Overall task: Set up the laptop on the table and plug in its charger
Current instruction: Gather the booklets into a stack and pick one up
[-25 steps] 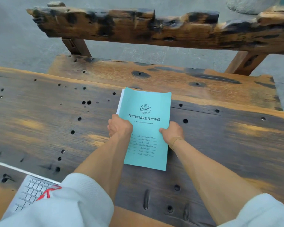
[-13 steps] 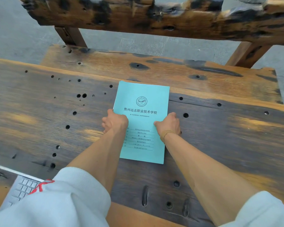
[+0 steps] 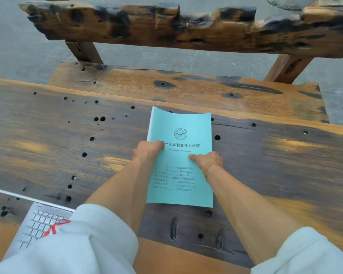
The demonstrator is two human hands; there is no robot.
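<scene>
A silver laptop (image 3: 38, 224) lies open at the lower left of the dark wooden table (image 3: 48, 145), its keyboard partly hidden by my left sleeve. A teal booklet (image 3: 180, 161) with printed text sits in the middle of the table. My left hand (image 3: 147, 152) grips its left edge and my right hand (image 3: 207, 160) grips its right edge, with thumbs on the cover. The booklet's far end curls up off the wood. No charger is in view.
A rough wooden bench (image 3: 186, 89) with a heavy backrest beam (image 3: 186, 26) stands just beyond the table's far edge. Grey pavement (image 3: 18, 46) lies behind it. The tabletop is pitted with small holes.
The booklet lay flat half a second ago; now its far end is bowed upward. My left thumb has slid further onto the cover, and the view has tilted slightly.
</scene>
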